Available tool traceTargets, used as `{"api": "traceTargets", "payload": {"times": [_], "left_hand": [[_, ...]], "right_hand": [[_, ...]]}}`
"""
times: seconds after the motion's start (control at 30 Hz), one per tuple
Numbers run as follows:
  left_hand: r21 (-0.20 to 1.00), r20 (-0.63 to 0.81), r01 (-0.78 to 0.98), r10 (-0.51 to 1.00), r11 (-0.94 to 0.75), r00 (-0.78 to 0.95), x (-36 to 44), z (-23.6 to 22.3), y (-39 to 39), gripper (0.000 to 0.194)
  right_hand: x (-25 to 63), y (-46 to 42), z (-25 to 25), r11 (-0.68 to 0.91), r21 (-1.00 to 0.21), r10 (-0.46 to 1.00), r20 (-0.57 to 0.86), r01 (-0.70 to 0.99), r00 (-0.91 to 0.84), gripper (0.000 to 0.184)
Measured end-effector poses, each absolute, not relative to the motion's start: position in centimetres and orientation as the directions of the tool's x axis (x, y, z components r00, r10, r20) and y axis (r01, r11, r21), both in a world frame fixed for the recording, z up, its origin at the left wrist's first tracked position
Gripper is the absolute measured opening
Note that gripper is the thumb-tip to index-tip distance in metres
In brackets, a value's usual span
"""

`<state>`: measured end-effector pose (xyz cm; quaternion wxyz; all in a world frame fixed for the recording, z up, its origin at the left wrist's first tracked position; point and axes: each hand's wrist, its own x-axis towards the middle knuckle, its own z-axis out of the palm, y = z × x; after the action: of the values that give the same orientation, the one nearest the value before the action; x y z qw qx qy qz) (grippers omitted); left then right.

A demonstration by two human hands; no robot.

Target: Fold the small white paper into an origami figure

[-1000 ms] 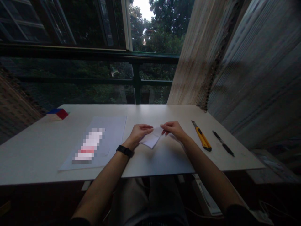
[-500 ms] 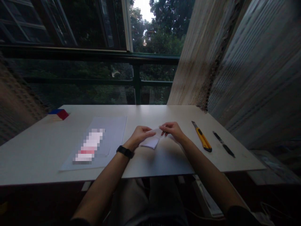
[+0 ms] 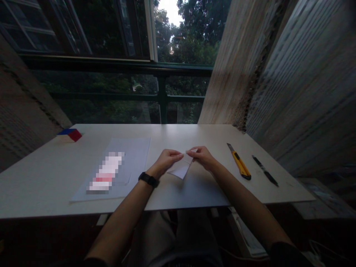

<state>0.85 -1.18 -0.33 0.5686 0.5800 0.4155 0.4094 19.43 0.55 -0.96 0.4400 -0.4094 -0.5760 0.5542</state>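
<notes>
A small piece of folded white paper [image 3: 180, 168] is held above the table between my two hands, with a crease line showing near its upper part. My left hand [image 3: 167, 159] pinches its upper left side, thumb on top. At the upper right, my right hand [image 3: 201, 155] grips the paper between thumb and fingers, and a corner pokes out past them. The fingers behind the paper are partly hidden. A black band [image 3: 148, 179] sits on my left wrist.
On the white table [image 3: 178, 133], larger white sheets [image 3: 139, 159] lie left with a blurred-out item on them. A red and blue cube [image 3: 70, 135] stands far left. At right lie a yellow utility knife [image 3: 239, 163], its blade showing, and a black pen [image 3: 265, 171].
My right thumb and fingers have shifted slightly left and further over the paper. The paper has tilted, so more of its face and a crease show. My left hand has barely moved.
</notes>
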Motion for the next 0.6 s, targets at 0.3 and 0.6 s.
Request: {"api": "traceTargets", "payload": {"times": [0.3,0.6], "left_hand": [[0.996,-0.035,0.084,0.96,0.012,0.276,0.93,-0.44,-1.15,0.037],[0.99,-0.1,-0.063,0.953,0.123,0.286,0.88,-0.53,-0.95,0.036]], "right_hand": [[18.8,0.57,-1.26,-0.008,-0.994,0.964,0.021,-0.107,-0.264,0.024],[19.05,0.79,-0.59,-0.065,-0.957,0.988,-0.021,-0.283,-0.155,0.017]]}}
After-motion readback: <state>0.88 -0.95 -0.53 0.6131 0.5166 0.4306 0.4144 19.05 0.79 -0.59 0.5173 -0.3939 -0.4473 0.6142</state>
